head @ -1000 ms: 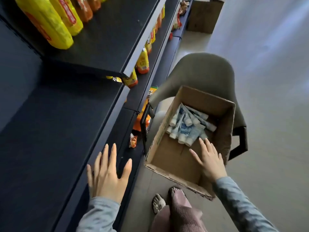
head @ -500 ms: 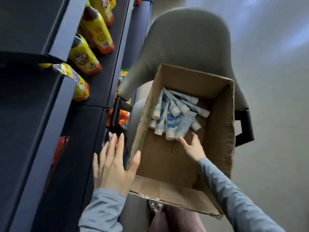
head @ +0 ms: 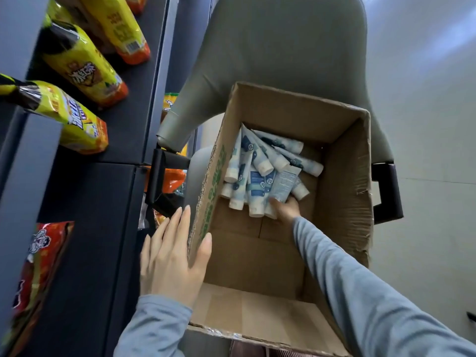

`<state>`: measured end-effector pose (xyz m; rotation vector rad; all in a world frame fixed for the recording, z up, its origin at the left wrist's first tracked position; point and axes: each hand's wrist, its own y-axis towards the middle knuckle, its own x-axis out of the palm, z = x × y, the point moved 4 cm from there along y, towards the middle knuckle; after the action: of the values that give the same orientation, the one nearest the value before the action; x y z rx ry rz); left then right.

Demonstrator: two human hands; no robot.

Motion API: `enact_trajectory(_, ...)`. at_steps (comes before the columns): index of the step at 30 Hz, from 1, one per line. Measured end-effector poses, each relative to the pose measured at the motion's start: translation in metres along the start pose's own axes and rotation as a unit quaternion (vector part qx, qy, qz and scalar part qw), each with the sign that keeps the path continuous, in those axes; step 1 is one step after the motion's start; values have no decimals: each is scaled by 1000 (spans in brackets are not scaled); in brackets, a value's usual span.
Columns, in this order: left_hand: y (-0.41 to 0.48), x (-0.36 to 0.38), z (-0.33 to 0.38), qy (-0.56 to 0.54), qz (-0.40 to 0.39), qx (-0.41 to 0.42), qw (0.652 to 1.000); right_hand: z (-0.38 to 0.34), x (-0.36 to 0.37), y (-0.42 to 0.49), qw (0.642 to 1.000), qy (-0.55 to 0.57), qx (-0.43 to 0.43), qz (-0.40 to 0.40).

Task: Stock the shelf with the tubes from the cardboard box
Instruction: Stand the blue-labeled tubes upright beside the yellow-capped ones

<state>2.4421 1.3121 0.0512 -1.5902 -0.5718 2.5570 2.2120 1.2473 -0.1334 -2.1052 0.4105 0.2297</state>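
A cardboard box (head: pixel 345 191) stands open on a grey chair. Several white and blue tubes (head: pixel 257 161) lie piled at its far end, caps toward me. My right hand (head: pixel 287 208) reaches deep into the box, and its fingers curl around the cap end of a pale blue tube (head: pixel 284 182) on top of the pile. My left hand (head: pixel 172 256) is flat with straight fingers against the box's left wall, thumb over the rim. The dark shelf (head: pixel 85 228) runs along the left.
Yellow drink bottles (head: pixel 85 70) lie on the upper shelf boards at the left, and a red snack bag (head: pixel 36 266) sits on a lower one. The grey chair (head: pixel 283 47) has black armrests (head: pixel 386 191) either side of the box. Pale floor lies to the right.
The view has tilted down and closer to the box. My right hand moved forward from the box floor to the tubes and closed on one. My left hand came up against the box's left wall.
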Motion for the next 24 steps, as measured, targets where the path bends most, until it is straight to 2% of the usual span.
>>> enact_trajectory(3, 4, -1, 9, -32, 21, 28, 999, 3, -3, -9, 998, 52, 23, -23)
enact_trajectory(6, 6, -1, 25, -68, 34, 61, 995, 11, -11, -29, 988, 108, 83, -75)
enact_trajectory(8, 8, 1, 35, -95, 25, 67, 993, 15, -19, -44, 980, 138, 102, -104)
enact_trajectory(10, 10, 6, 43, -134, -13, 52, 990, 15, -30, -61, 976, 161, 83, -117)
enact_trajectory(13, 12, 15, 52, -177, -63, 31, 982, 8, -44, -88, 983, 135, 18, -120)
enact_trajectory(17, 13, 25, 62, -231, -126, -5, 965, -16, -48, -126, 984, 84, -119, -105)
enact_trajectory(22, 21, 19, 69, -278, -92, -13, 956, -53, -33, -165, 942, 29, -314, -114)
enact_trajectory(24, 23, 17, 69, -331, -86, -24, 939, -62, -24, -175, 925, 15, -366, -103)
